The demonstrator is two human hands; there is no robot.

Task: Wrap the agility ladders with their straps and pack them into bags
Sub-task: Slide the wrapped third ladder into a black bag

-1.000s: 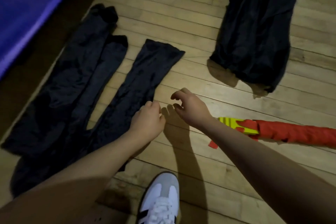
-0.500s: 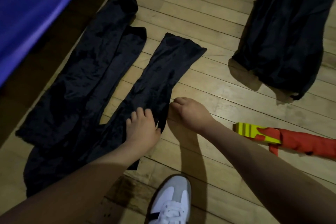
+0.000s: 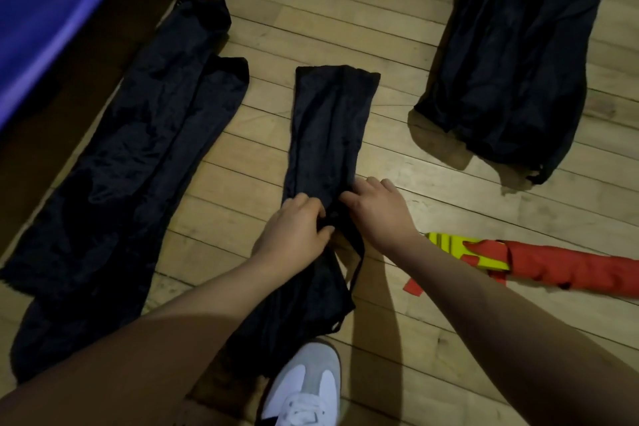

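Note:
A long black bag [image 3: 328, 128] lies on the wooden floor in front of me, its far end pointing away. My left hand [image 3: 294, 232] grips the bag's fabric near its middle, fingers curled into it. My right hand [image 3: 377, 211] pinches the same bag from the right side, just across from the left. A thin black strap [image 3: 356, 270] loops off the bag below my hands. A rolled agility ladder [image 3: 539, 266], yellow rungs wrapped in red strap, lies on the floor to the right, behind my right forearm.
Two more flat black bags [image 3: 138, 162] lie overlapped on the left. A bulkier black bag pile [image 3: 515, 59] sits at the back right. A blue mat [image 3: 52, 10] borders the floor at top left. My white shoe [image 3: 304, 387] stands at the bottom centre.
Both hands reached onto the middle bag and took hold of its fabric. The bag has swung round and now lies straight in front of me.

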